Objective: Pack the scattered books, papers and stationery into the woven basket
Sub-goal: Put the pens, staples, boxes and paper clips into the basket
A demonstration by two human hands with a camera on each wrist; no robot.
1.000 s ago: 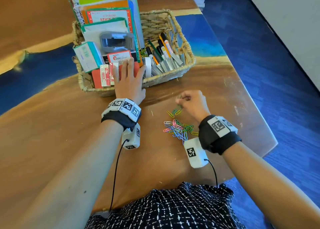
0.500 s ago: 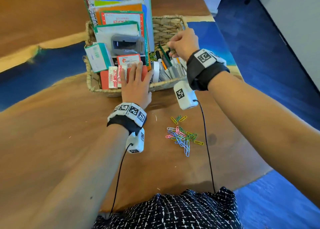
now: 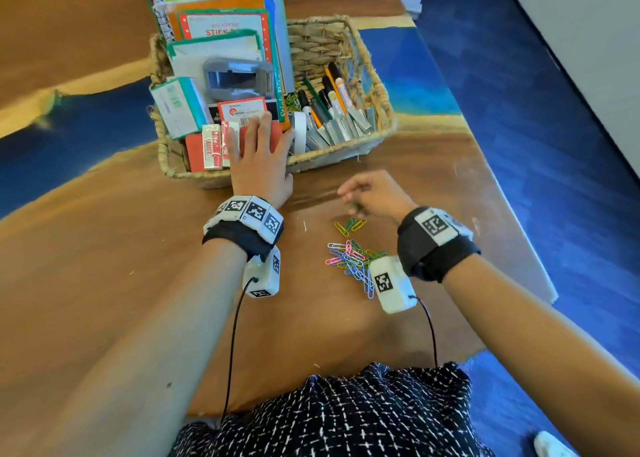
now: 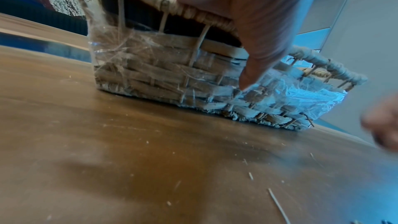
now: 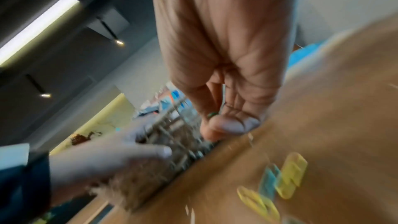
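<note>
Basket [image 3: 367,145] nearly packed, my left hand [image 3: 259,166] flat across its front rim, my right hand [image 3: 374,197] curled, grasp unclear, over the paper clips [image 3: 353,259] left on the desk [image 3: 104,266].

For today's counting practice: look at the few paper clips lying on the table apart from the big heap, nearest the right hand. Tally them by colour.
Yellow paper clips: 2
Green paper clip: 1
Total: 3
</note>
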